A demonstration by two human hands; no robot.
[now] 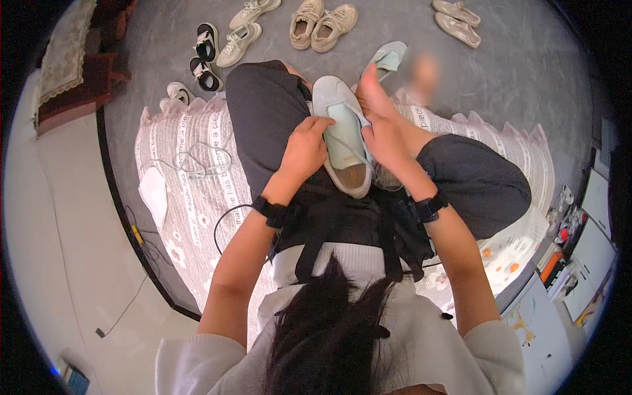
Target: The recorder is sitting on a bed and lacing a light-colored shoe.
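A pale grey-white sneaker [327,92] lies over my crossed legs, toe pointing away from me. Its light green tongue [342,148] shows in the wide opening, and a brown insole [356,174] is visible at the heel. My left hand [307,146] grips the left edge of the opening, fingertips bent over the rim. On the other side, my right hand [388,141] is closed on the right edge, thumb against the upper. A thin grey strand crosses the tongue between my hands. Another pale shoe with a light green lining [390,58] rests beyond my bare foot [374,92].
Loose pale laces [207,160] and a white piece [153,194] lie on the patterned mat [187,217] at left. Beige sneakers [334,27], black shoes [206,76] and beige flats [457,27] stand on the grey floor. Cluttered white drawers [589,270] line the right.
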